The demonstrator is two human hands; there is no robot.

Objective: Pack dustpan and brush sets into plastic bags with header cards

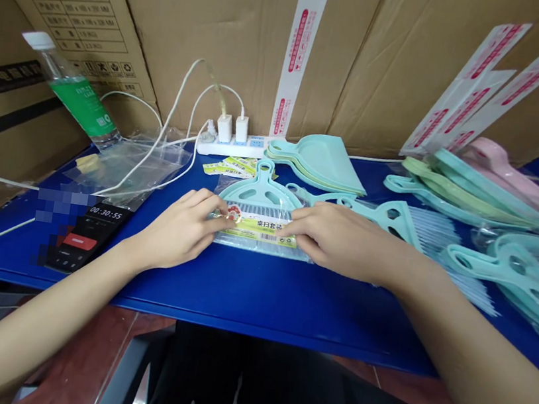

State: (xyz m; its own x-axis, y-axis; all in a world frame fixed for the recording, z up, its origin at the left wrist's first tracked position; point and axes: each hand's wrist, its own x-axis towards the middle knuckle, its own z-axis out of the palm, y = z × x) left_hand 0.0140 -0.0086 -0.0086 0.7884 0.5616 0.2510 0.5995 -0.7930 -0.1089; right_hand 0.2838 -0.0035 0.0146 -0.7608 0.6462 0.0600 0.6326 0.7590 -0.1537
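In front of me lies a mint-green dustpan and brush set [261, 191] in a clear plastic bag, handle pointing away. Across its bristles sits a yellow and white label card [266, 225]. With fingers curled, my left hand [188, 227] pinches the card's left end. My right hand [339, 238] holds the right end between thumb and index finger. Whether the card lies inside or on top of the bag I cannot tell. Just right of the set, partly behind my right forearm, are loose mint-green brushes [387, 218].
Behind the set are stacked dustpans [325, 160], spare label cards [231, 166] and a white power strip [231, 148] with chargers. Bagged sets [531, 265] lie at right. On the left are a phone [89, 233], a bottle [76, 95], plastic bags [138, 167] and trailing cables.
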